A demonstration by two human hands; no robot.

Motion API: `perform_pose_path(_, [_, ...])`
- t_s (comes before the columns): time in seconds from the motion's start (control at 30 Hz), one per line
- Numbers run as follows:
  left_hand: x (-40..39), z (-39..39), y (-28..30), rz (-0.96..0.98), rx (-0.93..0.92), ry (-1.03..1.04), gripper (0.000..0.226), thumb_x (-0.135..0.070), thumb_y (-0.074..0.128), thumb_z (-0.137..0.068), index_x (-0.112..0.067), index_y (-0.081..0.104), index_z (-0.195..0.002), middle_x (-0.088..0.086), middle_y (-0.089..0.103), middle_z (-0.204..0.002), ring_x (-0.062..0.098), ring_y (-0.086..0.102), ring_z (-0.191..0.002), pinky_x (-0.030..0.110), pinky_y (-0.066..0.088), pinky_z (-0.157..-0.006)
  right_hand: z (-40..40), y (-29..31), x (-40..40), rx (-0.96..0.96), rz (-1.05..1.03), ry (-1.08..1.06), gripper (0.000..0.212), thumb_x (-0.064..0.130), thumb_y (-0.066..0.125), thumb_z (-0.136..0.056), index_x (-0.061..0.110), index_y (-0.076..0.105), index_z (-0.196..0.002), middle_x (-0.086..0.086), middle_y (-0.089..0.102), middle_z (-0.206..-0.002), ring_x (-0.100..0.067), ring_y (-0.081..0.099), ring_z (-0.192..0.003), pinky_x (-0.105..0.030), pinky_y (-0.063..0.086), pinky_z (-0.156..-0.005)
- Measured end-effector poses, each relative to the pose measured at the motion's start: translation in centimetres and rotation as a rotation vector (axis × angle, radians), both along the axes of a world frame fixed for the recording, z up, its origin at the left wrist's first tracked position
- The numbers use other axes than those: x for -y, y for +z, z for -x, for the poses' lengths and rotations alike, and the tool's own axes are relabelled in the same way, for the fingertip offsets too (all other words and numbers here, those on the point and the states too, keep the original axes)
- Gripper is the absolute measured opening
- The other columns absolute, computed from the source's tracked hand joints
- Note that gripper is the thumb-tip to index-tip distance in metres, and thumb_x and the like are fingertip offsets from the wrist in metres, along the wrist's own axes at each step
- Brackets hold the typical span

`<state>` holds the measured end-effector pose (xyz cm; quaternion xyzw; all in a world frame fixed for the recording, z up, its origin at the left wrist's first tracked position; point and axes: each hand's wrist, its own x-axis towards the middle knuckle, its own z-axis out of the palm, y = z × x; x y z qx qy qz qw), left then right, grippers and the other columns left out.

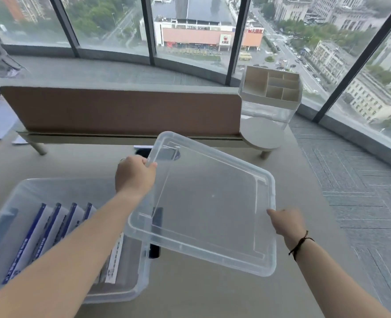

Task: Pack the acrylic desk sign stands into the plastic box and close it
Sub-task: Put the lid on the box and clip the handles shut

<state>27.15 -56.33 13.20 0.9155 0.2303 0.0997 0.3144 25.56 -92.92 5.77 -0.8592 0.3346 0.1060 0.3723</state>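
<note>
A clear plastic box [13, 193] stands open on the desk at the lower left. Inside it several acrylic sign stands [40, 230] with blue-edged inserts lean in a row. I hold the clear lid [208, 203] in the air, tilted, to the right of the box and overlapping its right rim. My left hand [135, 173] grips the lid's far left corner. My right hand [286, 222] holds its near right edge. My left forearm hides part of the box and some stands.
A brown desk partition [121, 109] runs across the back. A white compartment organiser [272, 88] sits on a clear container at the back right, by a round white shelf [261, 134]. A dark object [154, 251] lies beside the box. The desk's right edge drops to carpet.
</note>
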Motion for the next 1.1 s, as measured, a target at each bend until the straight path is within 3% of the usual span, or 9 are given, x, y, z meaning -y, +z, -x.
perform_pose_path(0.13, [-8.2, 1.5, 0.9, -0.049, -0.004, 0.082, 0.029, -0.034, 0.066, -0.088, -0.011, 0.069, -0.072, 0.011, 0.069, -0.077, 0.034, 0.058, -0.075, 0.031, 0.04, -0.063, 0.1, 2.2, -7.2, 0.04, 0.0, 0.092, 0.032, 0.027, 0.065, -0.078, 0.006, 0.053, -0.056, -0.009, 0.053, -0.053, -0.026, 0.052, -0.048, -0.028, 0.039, -0.05])
perform_pose_path(0.27, [-16.0, 3.9, 1.3, -0.083, -0.06, 0.146, 0.029, -0.034, 0.064, -0.089, -0.007, 0.073, -0.086, 0.015, 0.072, -0.091, 0.038, 0.061, -0.085, 0.033, 0.042, -0.068, 0.7, 4.0, -14.7, 0.052, 0.039, 0.193, 0.035, 0.023, 0.064, -0.079, 0.009, 0.044, -0.053, -0.006, 0.043, -0.05, -0.023, 0.039, -0.045, -0.026, 0.032, -0.049])
perform_pose_path(0.43, [-24.1, 6.7, 0.7, -0.085, -0.153, 0.196, 0.029, -0.032, 0.062, -0.088, -0.008, 0.069, -0.073, 0.02, 0.071, -0.086, 0.04, 0.061, -0.081, 0.037, 0.047, -0.068, 2.0, 4.9, -22.6, 0.061, 0.1, 0.284, 0.038, 0.024, 0.065, -0.079, 0.012, 0.04, -0.053, 0.0, 0.036, -0.046, -0.022, 0.036, -0.042, -0.023, 0.028, -0.045])
perform_pose_path(0.63, [-30.2, 9.3, -0.8, -0.067, -0.222, 0.234, 0.03, -0.033, 0.061, -0.086, -0.007, 0.075, -0.082, 0.019, 0.071, -0.087, 0.04, 0.063, -0.081, 0.039, 0.052, -0.071, 3.7, 4.6, -28.9, 0.036, 0.151, 0.324, 0.034, 0.026, 0.065, -0.077, 0.013, 0.038, -0.06, 0.0, 0.033, -0.049, -0.021, 0.032, -0.044, -0.023, 0.027, -0.046])
perform_pose_path(0.87, [-33.2, 12.5, -3.5, -0.043, -0.319, 0.227, 0.036, -0.034, 0.056, -0.084, -0.001, 0.068, -0.079, 0.019, 0.07, -0.081, 0.037, 0.065, -0.073, 0.038, 0.054, -0.067, 6.0, 3.8, -32.4, 0.005, 0.243, 0.365, 0.039, 0.021, 0.063, -0.076, 0.014, 0.034, -0.051, 0.001, 0.034, -0.045, -0.02, 0.033, -0.041, -0.022, 0.025, -0.044])
perform_pose_path(1.0, [-33.2, 13.7, -4.4, -0.051, -0.298, 0.19, 0.034, -0.034, 0.056, -0.089, -0.005, 0.066, -0.075, 0.017, 0.069, -0.082, 0.037, 0.063, -0.078, 0.041, 0.054, -0.073, 6.5, 3.7, -33.0, 0.023, 0.282, 0.349, 0.042, 0.023, 0.063, -0.078, 0.012, 0.037, -0.048, -0.001, 0.039, -0.046, -0.022, 0.039, -0.043, -0.024, 0.028, -0.045])
perform_pose_path(1.1, [-33.3, 13.9, -4.6, -0.011, -0.276, 0.201, 0.031, -0.034, 0.057, -0.09, -0.01, 0.064, -0.071, 0.014, 0.067, -0.084, 0.037, 0.061, -0.08, 0.039, 0.053, -0.073, 6.7, 3.8, -33.0, 0.04, 0.282, 0.352, 0.048, 0.024, 0.065, -0.079, 0.014, 0.032, -0.045, 0.001, 0.034, -0.044, -0.022, 0.035, -0.042, -0.024, 0.026, -0.044])
